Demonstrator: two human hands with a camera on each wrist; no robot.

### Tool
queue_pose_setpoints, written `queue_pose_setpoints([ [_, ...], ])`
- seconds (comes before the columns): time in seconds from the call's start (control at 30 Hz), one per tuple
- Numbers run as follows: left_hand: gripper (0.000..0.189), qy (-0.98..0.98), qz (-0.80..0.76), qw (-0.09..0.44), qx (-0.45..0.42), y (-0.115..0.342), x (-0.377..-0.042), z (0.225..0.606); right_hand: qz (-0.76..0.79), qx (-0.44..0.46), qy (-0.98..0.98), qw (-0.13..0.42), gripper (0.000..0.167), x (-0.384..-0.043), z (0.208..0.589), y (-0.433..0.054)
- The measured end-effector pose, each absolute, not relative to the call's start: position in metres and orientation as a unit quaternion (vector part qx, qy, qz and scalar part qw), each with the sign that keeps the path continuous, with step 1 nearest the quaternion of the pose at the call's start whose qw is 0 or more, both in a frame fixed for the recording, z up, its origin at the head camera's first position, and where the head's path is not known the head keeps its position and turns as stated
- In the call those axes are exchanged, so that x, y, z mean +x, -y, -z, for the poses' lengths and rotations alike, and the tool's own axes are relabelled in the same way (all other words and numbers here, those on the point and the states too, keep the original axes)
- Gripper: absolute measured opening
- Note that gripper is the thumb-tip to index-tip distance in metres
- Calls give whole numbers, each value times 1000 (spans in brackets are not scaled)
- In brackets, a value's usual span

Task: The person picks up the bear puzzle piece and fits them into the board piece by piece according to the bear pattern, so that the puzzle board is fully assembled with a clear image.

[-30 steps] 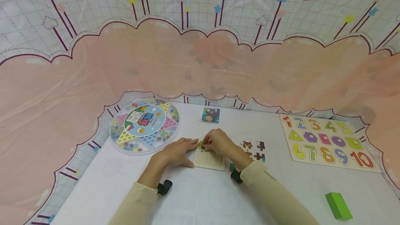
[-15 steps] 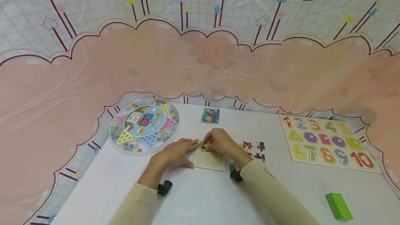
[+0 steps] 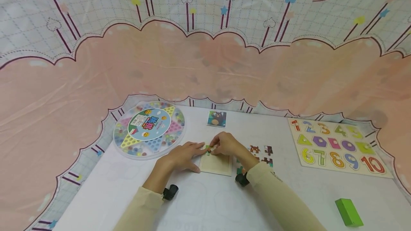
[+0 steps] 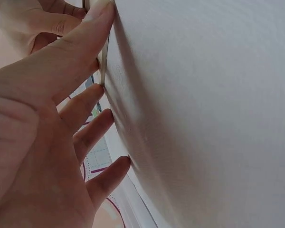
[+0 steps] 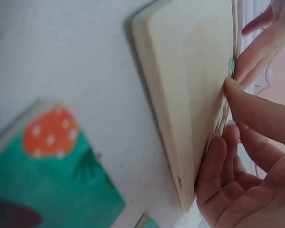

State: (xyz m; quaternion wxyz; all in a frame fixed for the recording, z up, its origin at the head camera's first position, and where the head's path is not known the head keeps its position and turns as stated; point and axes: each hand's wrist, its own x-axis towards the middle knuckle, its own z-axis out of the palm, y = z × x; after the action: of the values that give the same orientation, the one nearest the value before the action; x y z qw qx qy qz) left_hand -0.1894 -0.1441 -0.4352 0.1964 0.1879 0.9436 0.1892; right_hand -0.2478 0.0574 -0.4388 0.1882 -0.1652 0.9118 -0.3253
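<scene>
A shallow square wooden puzzle tray (image 3: 216,167) lies on the white table between both hands. My left hand (image 3: 182,157) rests at its left side with fingers spread; the thumb touches the tray's edge and the index finger reaches toward the upper left corner. There my right hand (image 3: 224,144) pinches a small green jigsaw piece (image 3: 208,150), mostly hidden by fingertips. In the right wrist view a bit of green (image 5: 231,66) shows at the tray's far edge. Loose jigsaw pieces (image 3: 254,149) lie right of the tray, partly behind the right forearm.
A bear picture card (image 3: 216,118) lies beyond the tray. To the left is a round Chinese checkers box (image 3: 149,129). A number-and-shape board (image 3: 337,145) lies at the right, with a green block (image 3: 349,212) nearer. A patterned curtain (image 3: 205,63) hangs behind.
My left index finger has reached slightly further over the tray's upper left corner, to the green piece. The right hand stays nearly in place, its wrist shifting slightly.
</scene>
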Motion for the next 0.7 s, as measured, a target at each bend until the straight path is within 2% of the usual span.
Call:
queue_pose_setpoints([
  [0.53,79,-943,-185,188,205,146,-191,436,337,-174,-905,193,13,-248,442,-60],
  [0.7,78,-943,-182,187,205,146,-191,435,334,-216,-892,212,25,-251,435,-71],
])
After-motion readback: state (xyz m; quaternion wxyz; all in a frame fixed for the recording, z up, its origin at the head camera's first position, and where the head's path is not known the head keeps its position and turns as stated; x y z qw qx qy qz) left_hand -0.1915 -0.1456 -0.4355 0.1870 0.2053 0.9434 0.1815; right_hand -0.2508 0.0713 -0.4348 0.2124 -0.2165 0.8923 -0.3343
